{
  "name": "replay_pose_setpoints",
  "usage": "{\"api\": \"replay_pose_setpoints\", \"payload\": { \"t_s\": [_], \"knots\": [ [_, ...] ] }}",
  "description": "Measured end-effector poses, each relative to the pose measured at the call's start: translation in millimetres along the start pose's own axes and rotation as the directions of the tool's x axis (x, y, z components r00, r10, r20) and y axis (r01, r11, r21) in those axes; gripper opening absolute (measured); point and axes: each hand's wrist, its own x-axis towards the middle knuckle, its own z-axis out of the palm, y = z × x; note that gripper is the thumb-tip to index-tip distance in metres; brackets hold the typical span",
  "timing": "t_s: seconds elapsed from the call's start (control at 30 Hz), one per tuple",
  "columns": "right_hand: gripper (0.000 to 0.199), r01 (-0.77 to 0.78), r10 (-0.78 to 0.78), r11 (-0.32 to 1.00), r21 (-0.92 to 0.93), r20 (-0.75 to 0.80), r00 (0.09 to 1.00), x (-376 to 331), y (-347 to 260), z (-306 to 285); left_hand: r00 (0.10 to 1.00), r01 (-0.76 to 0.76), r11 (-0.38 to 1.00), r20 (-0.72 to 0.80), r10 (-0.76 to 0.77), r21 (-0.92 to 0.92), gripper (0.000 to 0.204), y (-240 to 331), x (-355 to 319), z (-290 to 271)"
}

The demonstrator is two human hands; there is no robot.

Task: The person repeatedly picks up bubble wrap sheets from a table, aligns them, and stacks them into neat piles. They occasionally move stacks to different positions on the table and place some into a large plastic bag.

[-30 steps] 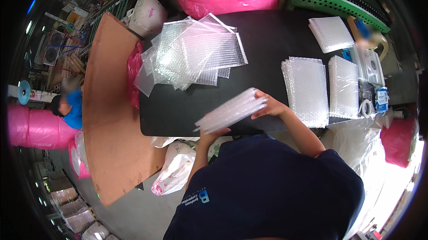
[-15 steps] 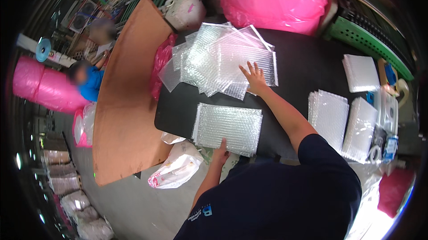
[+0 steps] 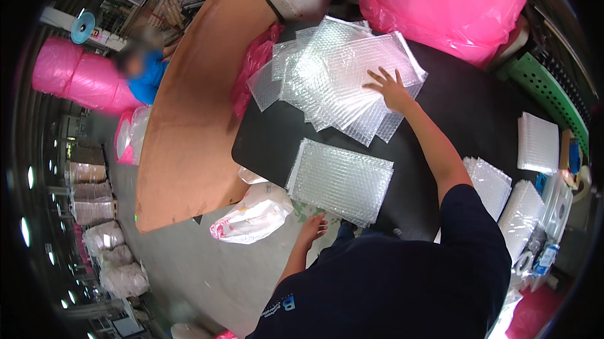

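Clear bubble-wrap bags (image 3: 327, 68) lie fanned in a loose, overlapping pile on the black table (image 3: 443, 128). My right hand (image 3: 391, 90) rests with spread fingers on the right part of this pile, near the white edge strip of the top bag. Closer to me, a neater stack of bubble-wrap bags (image 3: 343, 178) sits at the table's near edge. Just off that stack's near side is my left hand (image 3: 313, 229), empty, with its fingers loosely apart.
More stacked bubble-wrap bags (image 3: 538, 142) stand at the right, with tape rolls (image 3: 523, 263) nearby. A big pink plastic-wrapped roll (image 3: 450, 5) is behind the table. A brown board (image 3: 195, 100) rises at the left, beyond it a person in blue (image 3: 148, 78). A white plastic bag (image 3: 255, 213) hangs below.
My left hand has come away from the near stack's edge. My right hand stays on the pile, whose upper bags lie differently now. The whole view has shifted.
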Motion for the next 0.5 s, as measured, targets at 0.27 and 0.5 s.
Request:
{"api": "replay_pose_setpoints", "payload": {
  "t_s": [0.27,0.5],
  "knots": [
    [0.065,-0.053,0.048,0.994,0.095,0.054,0.997,18.9,12.6,15.0,0.989,-0.097,0.991,0.124,0.085,0.091,0.043,36.0,-11.5,1.8],
    [0.043,0.214,0.009,0.93,0.299,-0.6,0.8,-19.1,-31.7,-94.4,0.739,0.004,0.822,0.555,0.381,-0.569,0.082,127.8,-3.4,22.3]
  ]
}}
